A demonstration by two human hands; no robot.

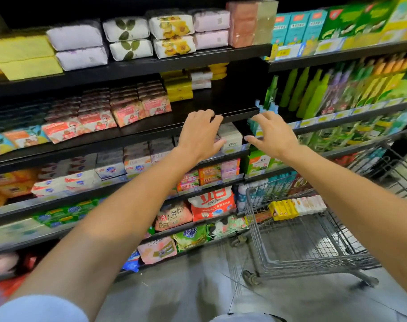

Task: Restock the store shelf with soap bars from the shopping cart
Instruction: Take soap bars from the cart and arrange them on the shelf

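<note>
Risk first: both hands are up at the shelf with nothing in them, so the next move probably means swinging down and right to the shopping cart [314, 231]. The frame is motion-blurred, so the head is likely moving fast — a hurried reach could clip the cart's wire rim or knock the row of soap bars [296, 206] standing along its far side. Second risk: the free gap on the shelf [221, 115] sits beside stacked yellow packs [179, 89]; pushing new bars in carelessly could topple those.

Left hand [201, 133] — spread, fingers relaxed, fingertips resting on or just over the shelf's front edge; can't tell if there's real contact. Holds nothing.

Right hand [271, 133] — also spread and not holding anything, hovering just below the shelf's right end, near a pale box [230, 139] on the shelf underneath.

Soap is in the cart, yellow bars left, white and pink ones right.
</note>
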